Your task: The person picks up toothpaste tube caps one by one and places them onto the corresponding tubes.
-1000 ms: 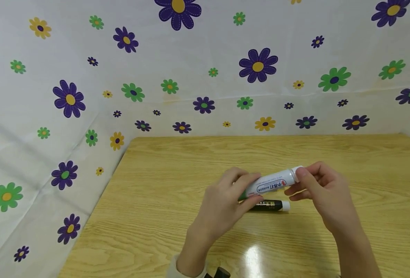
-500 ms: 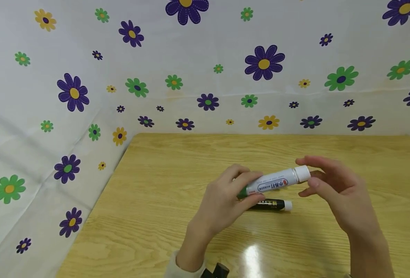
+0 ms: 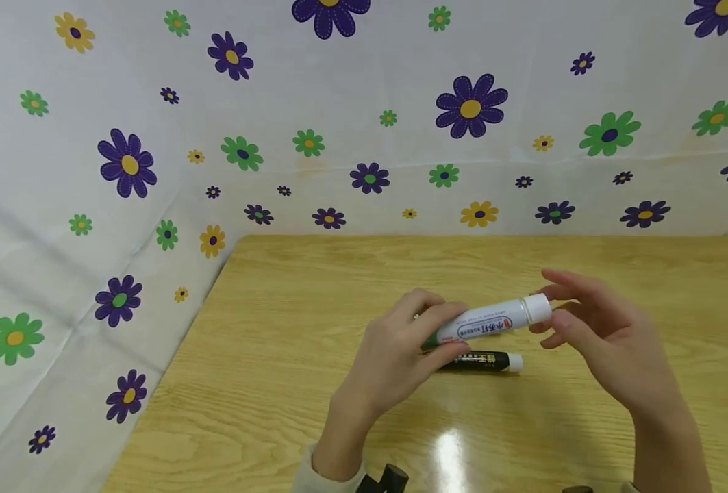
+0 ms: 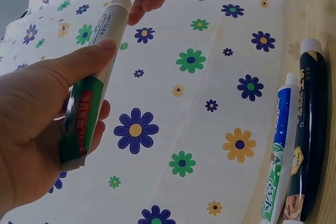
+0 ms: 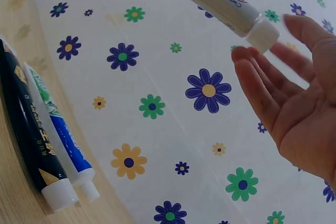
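Note:
My left hand [image 3: 394, 352] grips the green crimped end of a white and green toothpaste tube [image 3: 493, 320], thumb on one side and fingers on the other. The tube is held above the table, its white cap [image 3: 537, 309] pointing right and slightly up. Around that cap my right hand [image 3: 613, 342] is spread, its fingers loosely bent; the right wrist view shows a gap between thumb [image 5: 302, 27] and cap. Whether the other fingertips touch the cap, I cannot tell. Below lies a black toothpaste tube [image 3: 490, 361], partly hidden by my left hand in the head view.
A smaller blue, green and white toothpaste tube [image 4: 278, 153] lies beside the black one, mostly hidden in the head view. The wood-grain table [image 3: 265, 342] meets a white flower-patterned cloth [image 3: 333, 144] at the back and left.
My right thumb and fingers have let go of the cap and spread, the hand shifting right. My left hand keeps its grip on the tube. The head view has shifted slightly.

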`<state>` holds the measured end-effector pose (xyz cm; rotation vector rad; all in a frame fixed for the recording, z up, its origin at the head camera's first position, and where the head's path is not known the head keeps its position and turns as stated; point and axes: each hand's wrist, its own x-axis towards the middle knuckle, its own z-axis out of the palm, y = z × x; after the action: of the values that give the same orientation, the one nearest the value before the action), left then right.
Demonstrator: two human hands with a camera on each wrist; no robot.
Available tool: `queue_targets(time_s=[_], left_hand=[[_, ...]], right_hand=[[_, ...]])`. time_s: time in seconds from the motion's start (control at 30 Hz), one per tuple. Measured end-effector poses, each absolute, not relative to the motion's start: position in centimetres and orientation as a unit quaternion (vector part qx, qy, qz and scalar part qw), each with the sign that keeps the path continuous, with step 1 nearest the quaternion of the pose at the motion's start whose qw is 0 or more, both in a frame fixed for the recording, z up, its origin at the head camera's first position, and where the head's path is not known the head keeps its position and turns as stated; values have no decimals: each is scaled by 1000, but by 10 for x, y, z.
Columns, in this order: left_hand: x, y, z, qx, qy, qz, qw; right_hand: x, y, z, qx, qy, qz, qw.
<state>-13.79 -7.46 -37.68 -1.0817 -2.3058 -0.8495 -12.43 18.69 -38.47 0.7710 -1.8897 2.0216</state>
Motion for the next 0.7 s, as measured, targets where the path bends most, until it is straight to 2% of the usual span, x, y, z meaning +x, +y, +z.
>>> queue_targets(time_s=[0.13, 0.3, 0.43, 0.6, 0.7], left_hand=[[-138, -75, -374, -398, -835, -302, 229], [-138, -75, -375, -405, -835, -293, 231], [-136, -77, -377, -407, -839, -282, 226], [-136, -77, -376, -413, -843, -258, 229], [-137, -76, -374, -419, -842, -247, 233]], right_hand=[[-122, 190, -378, 260, -700, 654, 122], [-119, 189, -376, 219, -788, 558, 137], [-116, 189, -376, 229, -800, 538, 136], [-114, 188, -374, 185, -828, 514, 126], [-113, 189, -372, 190, -832, 505, 124]])
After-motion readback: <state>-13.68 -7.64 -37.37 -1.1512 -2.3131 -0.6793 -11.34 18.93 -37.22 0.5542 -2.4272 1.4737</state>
